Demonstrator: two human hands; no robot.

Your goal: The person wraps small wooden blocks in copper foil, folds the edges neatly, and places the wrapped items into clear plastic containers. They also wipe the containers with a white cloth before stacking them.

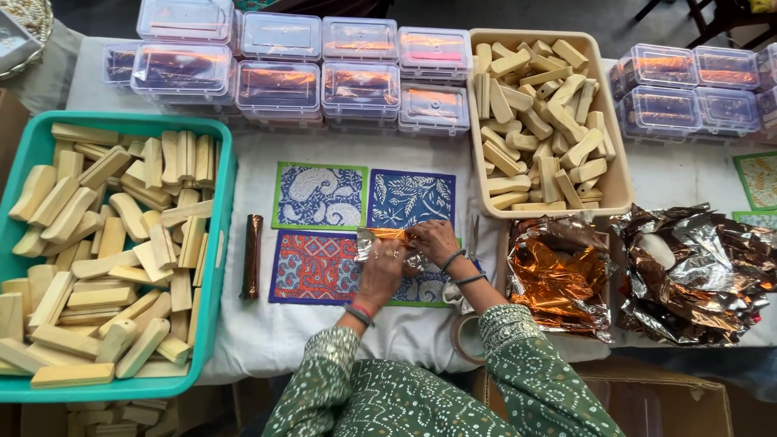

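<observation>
My left hand (pixel 379 271) and my right hand (pixel 435 239) meet over the middle of the table, both pinching a small block wrapped in shiny copper foil (pixel 387 237). The foil is crumpled around the block and partly hidden by my fingers. Under my hands lie printed paper cards: a blue paisley one with a green border (pixel 318 196), a blue leaf-pattern one (pixel 411 197) and a red and blue one (pixel 312 267). A finished foil-wrapped stick (pixel 252 256) lies to the left of the cards. I wear green patterned sleeves and bangles.
A teal tray (pixel 217 267) at the left holds several pale wooden blocks. A beige tub (pixel 619 182) at the back right holds more. Clear lidded plastic boxes (pixel 279 85) are stacked along the back. Crumpled foil sheets (pixel 558 279) lie at the right, a tape roll (pixel 463 336) near the front edge.
</observation>
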